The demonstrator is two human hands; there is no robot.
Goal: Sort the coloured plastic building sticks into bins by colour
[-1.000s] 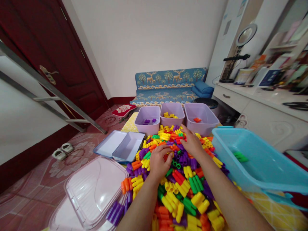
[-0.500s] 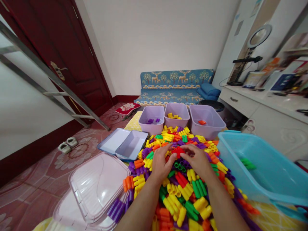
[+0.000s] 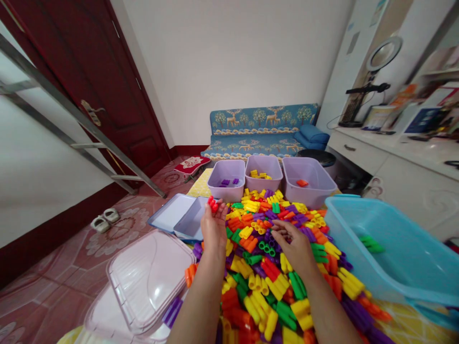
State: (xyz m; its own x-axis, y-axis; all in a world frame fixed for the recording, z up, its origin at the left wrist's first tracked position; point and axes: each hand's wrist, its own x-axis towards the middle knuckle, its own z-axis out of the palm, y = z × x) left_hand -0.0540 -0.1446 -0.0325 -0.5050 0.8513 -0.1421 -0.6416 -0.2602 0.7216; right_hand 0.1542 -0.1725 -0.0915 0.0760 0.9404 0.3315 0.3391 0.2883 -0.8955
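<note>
Between the fingers of my left hand (image 3: 214,224) is a red plastic building piece (image 3: 213,204), raised at the right edge of the open blue-rimmed box (image 3: 191,217). My right hand (image 3: 292,241) hovers over the pile with fingers apart and nothing in it. Beneath it lie green tube pieces (image 3: 267,248) in a big heap of yellow, orange, purple, red and green building pieces. Behind the heap stand three lilac bins: the left bin (image 3: 226,192) has purple pieces, the middle bin (image 3: 264,184) yellow ones, the right bin (image 3: 308,196) an orange-red piece.
To the right, a large turquoise bin (image 3: 390,282) holds green pieces. Clear plastic lids (image 3: 150,282) lie stacked at the left. Beyond the table are a patterned blue sofa (image 3: 263,138), a red stool (image 3: 191,165) and a metal ladder (image 3: 86,129); a white cabinet (image 3: 405,181) stands right.
My hands have parted. The left hand has carried the red piece left, from above the heap to the blue-rimmed box, while the right hand has let go of it and opened.
</note>
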